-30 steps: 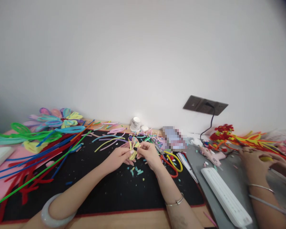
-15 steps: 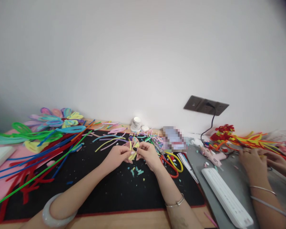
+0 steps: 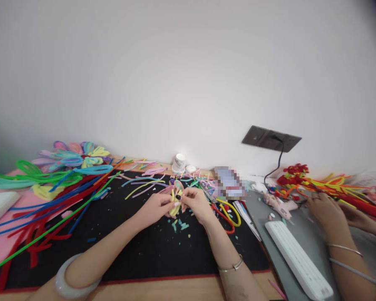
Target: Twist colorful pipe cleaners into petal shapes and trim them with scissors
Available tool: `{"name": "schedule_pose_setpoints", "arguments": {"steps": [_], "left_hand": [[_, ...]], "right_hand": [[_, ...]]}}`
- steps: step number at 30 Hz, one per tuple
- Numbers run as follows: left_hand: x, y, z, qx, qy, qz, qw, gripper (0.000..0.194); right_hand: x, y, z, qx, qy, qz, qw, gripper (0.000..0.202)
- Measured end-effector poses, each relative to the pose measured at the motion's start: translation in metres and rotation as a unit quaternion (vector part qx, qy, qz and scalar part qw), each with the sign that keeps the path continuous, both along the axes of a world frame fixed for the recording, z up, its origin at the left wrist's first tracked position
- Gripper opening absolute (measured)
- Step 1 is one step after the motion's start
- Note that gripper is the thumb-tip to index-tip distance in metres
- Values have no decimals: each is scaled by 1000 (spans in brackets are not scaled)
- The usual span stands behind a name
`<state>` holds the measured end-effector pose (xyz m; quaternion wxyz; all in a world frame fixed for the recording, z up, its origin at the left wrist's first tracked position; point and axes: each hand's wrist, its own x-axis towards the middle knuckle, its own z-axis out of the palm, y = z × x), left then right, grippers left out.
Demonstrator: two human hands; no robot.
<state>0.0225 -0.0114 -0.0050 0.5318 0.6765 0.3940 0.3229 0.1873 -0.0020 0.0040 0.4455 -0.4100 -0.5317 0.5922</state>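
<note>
Handwork with fuzzy craft stems at a bench. The wearer's left hand (image 3: 158,207) and right hand (image 3: 196,204) met above a black mat (image 3: 144,251), the fingers of each pinched closed on 1 yellow stem piece (image 3: 174,210). This piece lay between the 2 sets of fingertips, near the middle of the mat; its full shape was hidden by the fingers. Teal clippings (image 3: 184,226) were scattered just below it, and pastel stems (image 3: 142,182) lay beyond the left hand. A yellow loop (image 3: 236,215) rested to the right of the right hand, near the mat's edge. At the wall stood a white cup (image 3: 179,162); a many-petalled pastel flower (image 3: 81,154) occupied the far left. On the grey surface (image 3: 263,213) at right were a pink glue gun (image 3: 281,205), a white power strip (image 3: 296,259) and a co-worker's hands (image 3: 327,211), whose grip could not be told.
</note>
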Motion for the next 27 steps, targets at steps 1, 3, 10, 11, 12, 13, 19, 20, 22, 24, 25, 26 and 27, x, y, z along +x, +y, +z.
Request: {"name": "schedule_pose_setpoints", "arguments": {"steps": [1, 3, 10, 11, 12, 13, 19, 20, 22, 24, 25, 26, 27], "left_hand": [[0, 0, 0, 19, 18, 4, 1000, 33], [-1, 0, 2, 54, 54, 15, 997, 36], [-3, 1, 5, 58, 57, 2, 997, 35], [-4, 1, 5, 54, 53, 0, 997, 35], [-4, 1, 4, 46, 48, -2, 998, 36], [-4, 1, 4, 33, 41, -7, 999, 36], [-2, -2, 1, -105, -23, -71, 992, 39], [-2, -2, 1, -118, -28, -73, 990, 39], [-1, -3, 1, -136, -31, -77, 987, 40], [-1, -4, 2, -145, -28, -81, 986, 39], [-1, -4, 2, -146, -25, -82, 986, 39], [-1, -4, 2, -147, -22, -84, 985, 39], [-1, -5, 3, -149, -17, -88, 985, 39]], "right_hand": [[0, 0, 0, 3, -3, 3, 1000, 16], [-1, -1, -1, 6, -6, 12, 1000, 15], [-2, -2, 1, 4, 1, 25, 1000, 16], [-2, -2, 2, 9, -5, 27, 1000, 15], [-1, -2, 3, 13, -13, 29, 999, 15], [-1, -2, 3, 16, -20, 33, 999, 14], [0, -4, 6, 35, -38, 41, 998, 17], [0, -4, 7, 36, -39, 42, 998, 17], [0, -5, 8, 28, -37, 49, 998, 17], [-1, -5, 8, 15, -31, 64, 997, 17], [-1, -5, 8, 11, -28, 71, 997, 17], [0, -5, 8, 8, -29, 76, 997, 18], [0, -5, 7, 7, -32, 79, 996, 19]]}}
